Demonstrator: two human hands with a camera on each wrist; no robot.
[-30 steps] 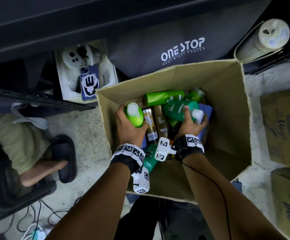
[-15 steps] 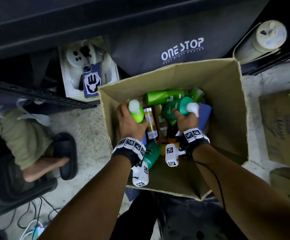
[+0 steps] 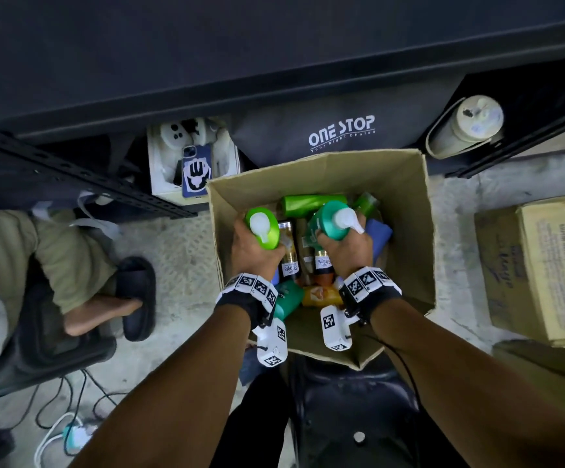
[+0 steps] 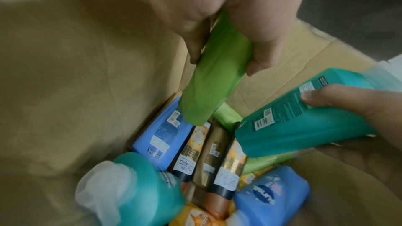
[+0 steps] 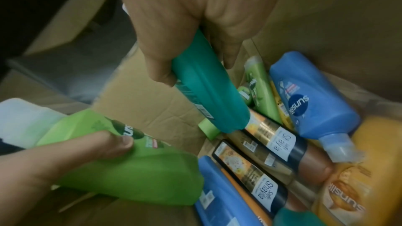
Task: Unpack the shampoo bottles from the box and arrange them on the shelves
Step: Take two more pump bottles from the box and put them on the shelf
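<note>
Over the box, left hand grips green bottle; right hand teal bottle.

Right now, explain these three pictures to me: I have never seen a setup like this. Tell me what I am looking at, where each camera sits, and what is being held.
No machine here: a person works with bare hands, wearing wristbands with black-and-white markers and small cameras. The wide picture comes from a camera on the head, looking down. The other two come from the wrists, looking along each hand.

On the floor stands an open cardboard box holding shampoo bottles lying loose: blue Sunsilk bottles, gold Shayla bottles, an orange Sunsilk bottle and more green ones.

The left hand grips a light green bottle with a white cap. The right hand grips a teal bottle, also white-capped. Both bottles are raised above the rest, over the box.

A dark shelf runs above the box.
</note>
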